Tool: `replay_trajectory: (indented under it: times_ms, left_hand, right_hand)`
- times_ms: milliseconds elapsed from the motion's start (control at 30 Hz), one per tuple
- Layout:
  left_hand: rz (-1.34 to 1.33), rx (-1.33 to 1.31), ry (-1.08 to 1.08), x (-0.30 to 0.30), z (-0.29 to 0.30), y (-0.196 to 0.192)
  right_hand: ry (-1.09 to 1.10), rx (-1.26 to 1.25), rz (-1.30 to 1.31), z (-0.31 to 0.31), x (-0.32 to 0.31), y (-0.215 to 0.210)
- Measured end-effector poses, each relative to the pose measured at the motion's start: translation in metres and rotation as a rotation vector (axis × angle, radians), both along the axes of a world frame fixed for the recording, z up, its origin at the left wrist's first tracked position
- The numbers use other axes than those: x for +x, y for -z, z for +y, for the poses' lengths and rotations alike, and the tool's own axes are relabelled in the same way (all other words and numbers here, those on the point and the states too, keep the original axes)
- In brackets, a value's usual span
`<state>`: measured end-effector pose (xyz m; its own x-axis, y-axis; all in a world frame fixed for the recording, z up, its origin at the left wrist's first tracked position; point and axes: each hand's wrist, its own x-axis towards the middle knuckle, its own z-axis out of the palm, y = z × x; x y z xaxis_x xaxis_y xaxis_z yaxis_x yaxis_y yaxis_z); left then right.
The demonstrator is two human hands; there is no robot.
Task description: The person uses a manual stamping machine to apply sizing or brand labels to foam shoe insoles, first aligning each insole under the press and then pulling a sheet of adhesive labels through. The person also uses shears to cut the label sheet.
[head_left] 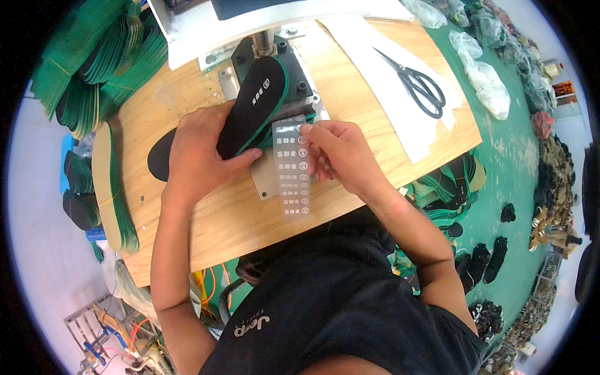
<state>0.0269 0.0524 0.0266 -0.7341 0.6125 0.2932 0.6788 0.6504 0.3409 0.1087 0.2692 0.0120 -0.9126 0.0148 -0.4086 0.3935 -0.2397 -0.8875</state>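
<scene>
My left hand [201, 145] is closed round the middle of a black insole [255, 106] with a green edge. White printing shows on the end of this insole that points at the press. Another dark insole [161, 156] lies on the table, partly under my left hand. With thumb and fingers my right hand [340, 153] pinches the right edge of a clear transfer sheet [292, 178] carrying rows of white marks. The sheet hangs in front of the press base [299, 81], next to the held insole. Part of a green-edged piece shows behind its upper end.
Black-handled scissors [422, 90] lie on white sheet material [381, 69] at the table's right. The white press housing [269, 17] overhangs the far side. Stacked insoles [107, 187] line the table's left edge [140, 262]. Bundles of insoles [453, 187] sit below on the right, plastic bags [481, 75] beyond.
</scene>
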Motion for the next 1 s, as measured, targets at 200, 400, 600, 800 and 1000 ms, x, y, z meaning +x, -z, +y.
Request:
replay_trajectory:
  times_ms: [200,400,600,800,1000]
  left_hand:
    - [-0.007,0.015,-0.014,0.002,-0.004,0.0]
    - [-0.045,0.265,0.024,0.003,-0.005,0.002]
    - [-0.352,0.68,-0.274,-0.002,-0.027,0.015]
    - [-0.3,0.653,-0.273,0.001,-0.022,0.01]
    - [-0.318,0.649,-0.25,-0.001,-0.023,0.01]
  right_hand:
    - [-0.066,0.12,0.213,-0.008,0.012,0.011]
    - [0.28,0.041,0.293,0.015,0.04,0.009]
    - [0.137,-0.054,0.105,0.02,0.011,0.011]
    - [-0.096,0.08,0.035,0.015,0.003,0.006]
    - [-0.136,0.138,0.066,0.015,-0.001,0.006]
